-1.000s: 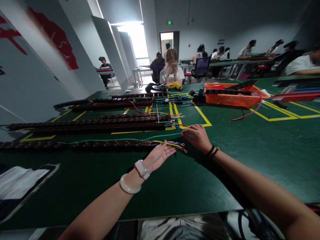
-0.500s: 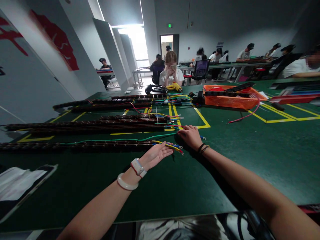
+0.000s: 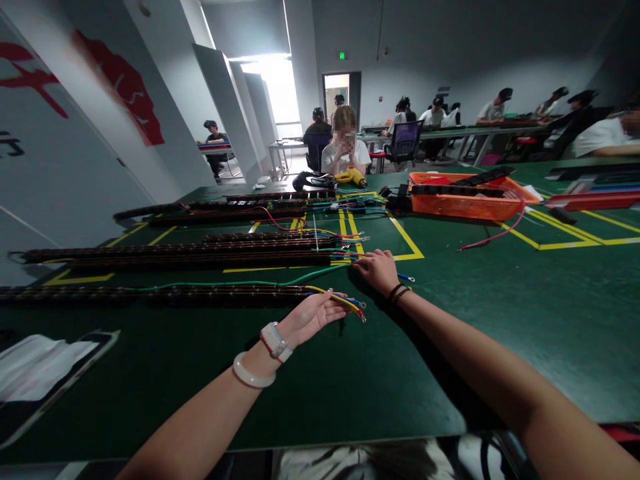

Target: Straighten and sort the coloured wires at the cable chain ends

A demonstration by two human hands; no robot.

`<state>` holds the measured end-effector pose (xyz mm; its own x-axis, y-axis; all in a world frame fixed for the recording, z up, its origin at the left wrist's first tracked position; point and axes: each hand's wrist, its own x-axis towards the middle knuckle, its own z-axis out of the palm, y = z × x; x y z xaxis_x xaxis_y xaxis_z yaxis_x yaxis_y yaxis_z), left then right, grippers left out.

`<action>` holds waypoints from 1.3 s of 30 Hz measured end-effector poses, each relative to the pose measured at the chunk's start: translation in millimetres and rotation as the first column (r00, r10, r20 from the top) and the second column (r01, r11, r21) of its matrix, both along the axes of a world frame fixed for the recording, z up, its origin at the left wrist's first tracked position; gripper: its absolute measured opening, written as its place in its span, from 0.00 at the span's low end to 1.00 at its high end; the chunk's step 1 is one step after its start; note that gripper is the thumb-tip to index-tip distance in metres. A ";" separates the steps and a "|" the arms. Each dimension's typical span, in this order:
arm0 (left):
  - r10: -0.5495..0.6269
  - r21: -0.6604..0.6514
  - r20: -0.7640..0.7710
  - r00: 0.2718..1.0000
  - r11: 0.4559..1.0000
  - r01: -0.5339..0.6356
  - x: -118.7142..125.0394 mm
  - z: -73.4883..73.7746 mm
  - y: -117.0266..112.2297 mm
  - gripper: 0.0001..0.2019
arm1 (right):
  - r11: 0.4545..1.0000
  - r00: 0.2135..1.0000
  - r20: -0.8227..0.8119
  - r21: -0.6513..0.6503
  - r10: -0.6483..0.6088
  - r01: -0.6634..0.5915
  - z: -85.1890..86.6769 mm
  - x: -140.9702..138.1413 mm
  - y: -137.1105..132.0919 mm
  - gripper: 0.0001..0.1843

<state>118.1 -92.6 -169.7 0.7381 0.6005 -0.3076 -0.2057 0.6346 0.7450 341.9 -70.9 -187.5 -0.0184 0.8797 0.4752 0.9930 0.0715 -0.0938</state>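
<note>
My left hand (image 3: 315, 316) is turned palm up beside the near black harness bundle (image 3: 200, 295). Yellow and blue wires (image 3: 350, 300) from the bundle's end cross its fingers, with the thumb over them. Their ring terminals, one with a red sleeve and one with a blue, stick out past the fingertips. A little further right, my right hand (image 3: 379, 272) is closed over a long green wire (image 3: 300, 275) that runs above the bundle. A blue-sleeved ring terminal (image 3: 409, 278) shows beyond that hand. The fingers hide the exact grip.
More black bundles (image 3: 200, 252) lie behind on the green table (image 3: 450, 387), marked with yellow tape. An orange basket (image 3: 460, 205) stands at the back right. A yellow heat gun (image 3: 351, 177) lies near a seated person (image 3: 345, 150). White paper (image 3: 40, 367) is at left.
My left hand has come slightly nearer to me, and the wire ends have dipped with it. My right hand has hardly moved. The view has shifted slightly.
</note>
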 end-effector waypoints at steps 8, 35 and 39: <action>0.031 -0.045 -0.021 0.999 0.998 -0.032 0.9 4.7 -2.1 0.10 | 0.998 0.998 -0.010 -0.019 0.063 -0.063 -1.5 8.1 -10.6 0.14; -0.014 -0.006 0.059 0.998 1.000 0.014 0.6 -3.9 -0.1 0.12 | 0.718 0.734 0.348 0.204 0.583 -0.666 28.9 -12.4 -78.4 0.17; 0.002 0.000 0.034 0.999 1.000 -0.002 0.9 0.5 -2.0 0.13 | 0.880 0.911 0.193 0.246 0.366 -0.406 30.4 -8.0 -70.7 0.16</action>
